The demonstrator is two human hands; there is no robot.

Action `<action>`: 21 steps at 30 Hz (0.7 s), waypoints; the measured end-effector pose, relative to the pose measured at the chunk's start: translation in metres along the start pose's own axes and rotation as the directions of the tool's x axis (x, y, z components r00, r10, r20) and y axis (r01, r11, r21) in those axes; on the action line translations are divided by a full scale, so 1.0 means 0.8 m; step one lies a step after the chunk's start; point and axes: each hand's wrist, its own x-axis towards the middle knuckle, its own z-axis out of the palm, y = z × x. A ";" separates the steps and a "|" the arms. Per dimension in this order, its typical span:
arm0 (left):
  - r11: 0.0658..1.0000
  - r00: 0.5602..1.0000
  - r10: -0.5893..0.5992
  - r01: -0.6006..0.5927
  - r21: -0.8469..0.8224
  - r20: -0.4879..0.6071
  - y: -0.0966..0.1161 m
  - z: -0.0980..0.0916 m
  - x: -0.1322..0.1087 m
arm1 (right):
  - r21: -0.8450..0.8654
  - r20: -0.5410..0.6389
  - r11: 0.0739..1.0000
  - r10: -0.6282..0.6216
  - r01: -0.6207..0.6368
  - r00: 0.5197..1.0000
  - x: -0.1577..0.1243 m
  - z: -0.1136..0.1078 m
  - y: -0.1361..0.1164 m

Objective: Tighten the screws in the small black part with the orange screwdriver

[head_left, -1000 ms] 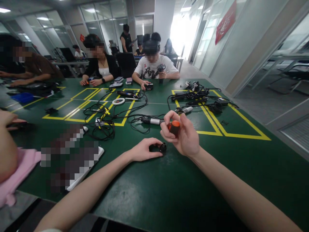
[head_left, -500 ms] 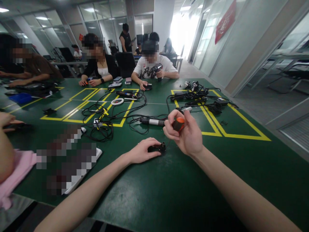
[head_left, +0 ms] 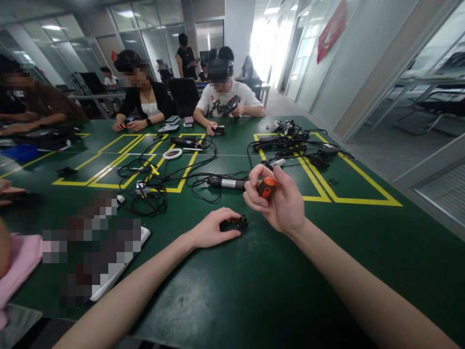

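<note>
Right hand [head_left: 281, 203] raised just off the table, fingers and thumb closed round an orange-capped driver [head_left: 267, 186]; cap points up and away, grip sits high on the handle, probably for turning it with the fingertips. A thin dark shaft seems to slant down from it, too fine to be sure. Left hand [head_left: 212, 230] lies low, fingers curled over and pressing a small black part [head_left: 240, 223] onto the green table [head_left: 254, 291], likely to keep it from shifting; only its round end shows past the fingertips, the rest covered. Part sits just below and left of the driver, near but apart. Beyond the hands: a silver-and-black cylinder tool [head_left: 225, 182] lying on its side, a tangle of black cables [head_left: 174, 172], a white ring [head_left: 172, 153], yellow tape lines [head_left: 348, 198] boxing off areas. Left: a pixelated flat object [head_left: 94, 247], not readable; pink cloth [head_left: 22, 261] cut by the frame edge. Another person's hand [head_left: 9, 186] enters from the left. Other people are seated at the far side.
</note>
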 end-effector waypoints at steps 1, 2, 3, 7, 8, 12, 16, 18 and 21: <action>1.000 1.000 0.001 -0.001 -0.001 0.002 0.000 0.000 0.000 | -0.003 0.002 1.000 -0.002 0.002 1.000 -0.001 0.001 0.000; 1.000 1.000 0.003 -0.003 -0.003 0.002 -0.001 0.000 0.000 | -0.008 0.002 1.000 -0.007 0.007 1.000 -0.002 0.002 0.001; 1.000 1.000 0.007 -0.007 -0.005 0.000 -0.001 0.000 0.000 | -0.016 0.002 1.000 -0.013 0.013 1.000 -0.003 0.002 0.001; 1.000 1.000 0.017 -0.017 0.000 -0.010 -0.004 0.001 -0.001 | -0.058 0.006 0.998 -0.033 0.033 0.999 -0.002 0.003 0.001; 1.000 1.000 0.014 -0.014 0.001 -0.010 -0.004 0.001 -0.001 | -0.064 -0.001 0.997 -0.032 0.031 1.000 -0.001 0.003 0.001; 1.000 1.000 0.004 -0.004 0.004 -0.011 -0.003 0.001 -0.001 | -0.057 -0.045 0.998 0.004 -0.007 0.999 0.000 0.003 0.000; 1.000 1.000 0.008 -0.008 0.011 -0.013 -0.001 0.001 0.000 | -0.013 -0.014 1.000 0.002 -0.003 1.000 -0.001 0.004 0.002; 1.000 1.000 0.017 -0.017 0.017 -0.012 -0.001 0.001 0.000 | -0.022 -0.018 1.000 -0.018 0.018 1.000 -0.002 0.004 0.003; 1.000 1.000 0.016 -0.016 0.020 -0.010 -0.003 0.001 0.000 | -0.063 -0.047 0.997 -0.051 0.048 0.998 -0.001 0.003 0.005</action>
